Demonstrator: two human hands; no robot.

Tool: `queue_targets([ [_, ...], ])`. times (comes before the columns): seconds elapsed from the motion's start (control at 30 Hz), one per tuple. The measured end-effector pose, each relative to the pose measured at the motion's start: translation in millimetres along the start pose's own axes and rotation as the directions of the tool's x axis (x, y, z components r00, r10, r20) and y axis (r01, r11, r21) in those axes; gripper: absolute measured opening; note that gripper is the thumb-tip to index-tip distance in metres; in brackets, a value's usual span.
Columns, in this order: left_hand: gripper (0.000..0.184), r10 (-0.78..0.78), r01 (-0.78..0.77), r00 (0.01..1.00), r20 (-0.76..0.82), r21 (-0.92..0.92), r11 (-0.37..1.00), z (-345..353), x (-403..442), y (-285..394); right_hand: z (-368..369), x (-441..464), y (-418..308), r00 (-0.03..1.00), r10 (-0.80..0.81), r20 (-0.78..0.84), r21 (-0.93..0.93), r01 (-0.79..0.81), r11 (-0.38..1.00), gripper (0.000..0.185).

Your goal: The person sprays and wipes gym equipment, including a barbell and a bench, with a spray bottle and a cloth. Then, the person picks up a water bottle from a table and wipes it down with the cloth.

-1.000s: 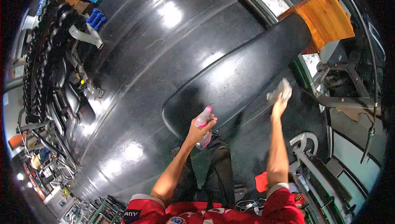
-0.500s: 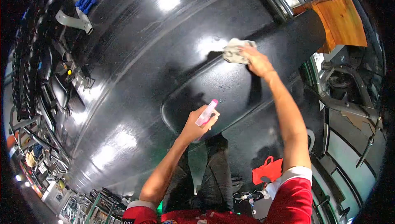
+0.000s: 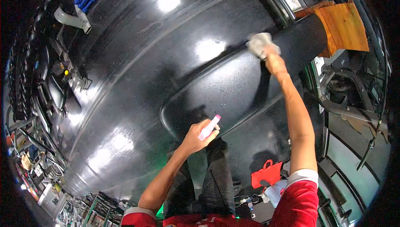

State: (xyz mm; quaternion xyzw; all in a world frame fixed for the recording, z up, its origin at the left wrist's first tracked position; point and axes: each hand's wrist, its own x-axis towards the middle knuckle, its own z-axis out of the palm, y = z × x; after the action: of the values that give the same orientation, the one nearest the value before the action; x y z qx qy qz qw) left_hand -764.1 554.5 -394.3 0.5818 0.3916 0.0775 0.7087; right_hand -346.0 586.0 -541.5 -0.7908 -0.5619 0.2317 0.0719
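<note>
In the head view, a black padded bench [image 3: 204, 97] stretches diagonally from the middle toward the upper right. A crumpled pale cloth [image 3: 259, 45] lies against its far edge, gripped by my right hand [image 3: 275, 61] with the arm reaching out; hand and cloth are slightly blurred. Over the near end of the bench, my left hand [image 3: 198, 137] is closed around a small white, pink-topped bottle [image 3: 209, 127], held tilted. A few water drops [image 3: 223, 105] dot the pad just beyond it.
A wooden block [image 3: 343, 27] stands at the bench's far end. Weight racks [image 3: 31, 68] and blue dumbbells [image 3: 85, 0] line the left. On the floor, a red bag [image 3: 266, 175] lies near cables [image 3: 250, 200]. Metal frames [image 3: 354, 110] stand at right.
My right hand has slid the cloth up and to the right along the bench's far edge. My left hand, with the bottle, has dropped slightly nearer to me.
</note>
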Motion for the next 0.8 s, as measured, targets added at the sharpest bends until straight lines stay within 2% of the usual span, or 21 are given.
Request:
queue_targets([
  [0.03, 0.013, 0.001, -0.001, 1.000, 0.002, -0.005, 1.000, 1, -1, -2, -2, 2, 11, 0.971, 0.229, -0.072, 0.096, -0.222, 0.970, 0.039],
  [0.07, 0.014, -0.017, 0.017, 1.000, 0.008, -0.012, 1.000, 3, -2, -7, 8, -4, 12, 0.943, 0.110, -0.315, -0.029, -0.125, 0.992, 0.036],
  [0.1, 0.015, -0.034, 0.034, 0.999, 0.017, -0.015, 0.999, 6, -3, -10, -5, -15, -25, 0.947, 0.270, -0.176, -0.035, -0.280, 0.959, 0.037],
  [0.13, 0.015, -0.030, 0.031, 0.999, 0.025, -0.017, 0.999, 9, -4, -12, 6, -24, -35, 0.943, 0.318, -0.099, 0.100, -0.308, 0.946, 0.040],
  [0.17, 0.015, 0.011, -0.012, 1.000, 0.017, 0.036, 0.999, 11, -5, -14, 19, -39, -46, 0.959, 0.278, -0.043, 0.051, -0.276, 0.960, 0.041],
  [0.2, 0.016, 0.052, -0.052, 0.999, 0.008, 0.090, 0.995, 13, -6, -15, 36, -54, -47, 0.999, -0.030, 0.014, -0.149, 0.031, 0.988, 0.032],
  [0.23, 0.016, 0.068, -0.065, 0.997, -0.023, 0.122, 0.990, 16, -6, -9, 10, -73, -88, 0.979, -0.156, 0.134, -0.043, 0.163, 0.986, 0.032],
  [0.27, 0.017, 0.101, -0.091, 0.994, -0.046, 0.181, 0.979, 18, -6, -11, 13, -74, -74, 0.918, -0.375, 0.131, -0.075, 0.387, 0.919, 0.033],
  [0.3, 0.017, 0.131, -0.114, 0.990, -0.053, 0.240, 0.964, 20, -8, -13, 11, -81, -57, 0.815, -0.564, 0.133, -0.103, 0.577, 0.810, 0.033],
  [0.33, 0.017, 0.132, -0.116, 0.990, -0.049, 0.243, 0.963, 21, -6, -16, 7, -81, -38, 0.878, -0.475, 0.060, -0.099, 0.479, 0.872, 0.031],
  [0.37, 0.015, 0.236, -0.201, 0.968, -0.089, 0.293, 0.935, 22, -4, -19, 2, -78, -24, 0.924, -0.382, -0.011, -0.086, 0.379, 0.921, 0.029],
  [0.4, 0.013, 0.336, -0.278, 0.934, -0.121, 0.345, 0.896, 24, -3, -21, 2, -71, -8, 0.996, -0.015, -0.089, 0.085, 0.022, 0.996, 0.025],
  [0.43, 0.013, 0.335, -0.279, 0.935, -0.117, 0.342, 0.898, 24, -5, -21, 4, -65, 7, 0.927, 0.363, -0.097, 0.267, -0.327, 0.906, 0.022],
  [0.5, 0.013, 0.155, -0.131, 0.976, -0.152, 0.154, 0.979, 24, -6, -17, -3, -63, -4, 0.904, 0.382, -0.191, 0.017, -0.386, 0.922, 0.024],
  [0.57, 0.013, 0.156, -0.130, 0.977, -0.144, 0.173, 0.976, 25, -7, -16, 18, -80, -34, 0.961, 0.225, -0.163, -0.069, -0.238, 0.969, 0.033],
  [0.6, 0.013, 0.175, -0.147, 0.976, -0.132, 0.199, 0.969, 25, -7, -16, 28, -89, -51, 0.961, 0.272, -0.040, 0.328, -0.245, 0.912, 0.039],
  [0.63, 0.013, 0.188, -0.157, 0.974, -0.126, 0.223, 0.962, 26, -8, -16, 27, -101, -64, 0.939, -0.299, -0.172, 0.070, 0.314, 0.947, 0.045],
  [0.7, 0.014, 0.121, -0.099, 0.987, -0.102, 0.199, 0.975, 24, -13, -8, 24, -106, -43, 0.862, -0.494, -0.117, -0.145, 0.477, 0.867, 0.031],
  [0.73, 0.016, 0.075, -0.059, 0.994, -0.085, 0.180, 0.982, 22, -10, -5, 24, -97, -36, 0.990, 0.103, -0.095, 0.592, -0.027, 0.806, 0.031],
  [0.77, 0.016, 0.079, -0.063, 0.993, -0.085, 0.180, 0.982, 21, -10, -5, 18, -92, -39, 0.803, 0.494, 0.335, 0.908, -0.416, 0.061, 0.031],
  [0.8, 0.016, 0.053, -0.038, 0.995, -0.083, 0.175, 0.984, 21, -11, -6, -10, -90, -48, 0.704, 0.641, 0.308, 0.854, -0.501, 0.140, 0.038],
])
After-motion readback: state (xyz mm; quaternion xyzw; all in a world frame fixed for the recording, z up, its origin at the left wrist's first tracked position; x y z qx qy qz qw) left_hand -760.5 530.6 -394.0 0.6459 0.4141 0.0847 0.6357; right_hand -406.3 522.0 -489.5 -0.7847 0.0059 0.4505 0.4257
